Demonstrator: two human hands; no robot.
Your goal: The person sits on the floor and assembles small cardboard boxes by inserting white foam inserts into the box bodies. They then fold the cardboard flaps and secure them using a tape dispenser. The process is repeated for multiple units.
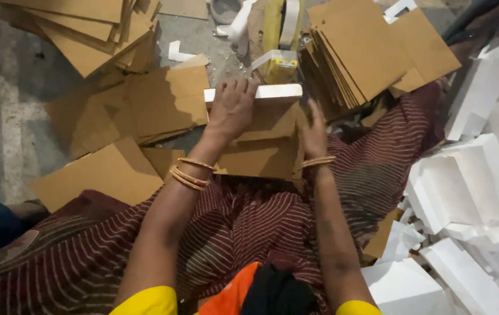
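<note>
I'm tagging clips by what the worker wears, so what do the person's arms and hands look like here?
Both arms are bare from short yellow sleeves down. The left hand has several thin gold bangles at the wrist; the right hand has a couple of similar gold bangles. No gloves, and no rings that I can make out.

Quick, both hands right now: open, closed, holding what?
Left hand: fingers spread, pressing down on the white foam piece.
Right hand: open, flat against the side of the folded cardboard.
</note>
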